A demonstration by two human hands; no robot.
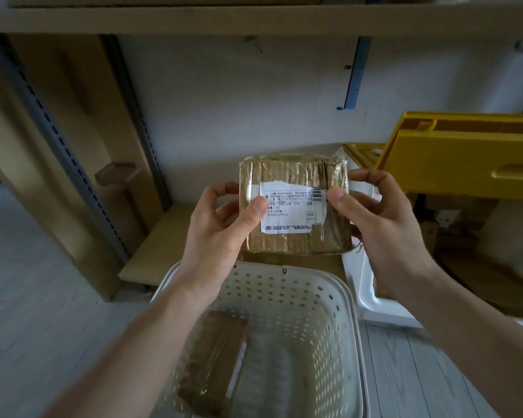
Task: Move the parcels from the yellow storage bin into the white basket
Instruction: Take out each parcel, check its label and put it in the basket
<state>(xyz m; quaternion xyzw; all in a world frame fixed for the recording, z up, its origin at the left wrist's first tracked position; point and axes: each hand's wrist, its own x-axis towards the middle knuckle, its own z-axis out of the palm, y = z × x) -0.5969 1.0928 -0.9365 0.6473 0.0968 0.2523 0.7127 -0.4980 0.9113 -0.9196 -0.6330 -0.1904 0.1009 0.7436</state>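
parcel (295, 206) pinched at both side edges, my left hand (221, 233) and right hand (384, 224), above white basket (349, 321). best lower it flat beside the wrapped parcel (213, 363) already inside, then release both together.

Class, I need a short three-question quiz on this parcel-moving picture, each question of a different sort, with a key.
1. True or false: the white basket already holds a parcel.
2. Which hands grip the labelled cardboard parcel? A) left hand only B) right hand only C) both
3. Fill in: the yellow storage bin lies to the ____ of the held parcel.

Key: 1 true, a wrapped brown parcel lies inside; 2 C; 3 right.
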